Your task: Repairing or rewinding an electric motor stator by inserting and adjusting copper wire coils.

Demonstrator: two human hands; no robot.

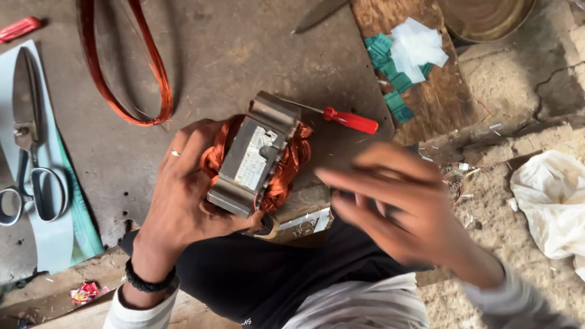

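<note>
My left hand (183,195) grips a grey metal motor stator (253,155) wound with copper wire, holding it tilted above my lap. A ring shows on one finger and a dark band on the wrist. My right hand (396,207) hovers just right of the stator, blurred, fingers spread and pointing left, holding nothing I can see. A red-handled screwdriver (347,119) lies on the dark board behind the stator.
A loop of copper wire (122,73) lies at the upper left. Large scissors (30,164) rest on a pale sheet at left. Green and white paper pieces (405,55) sit on a wooden board, a metal bowl (484,18) above them. A white bag (551,195) lies at right.
</note>
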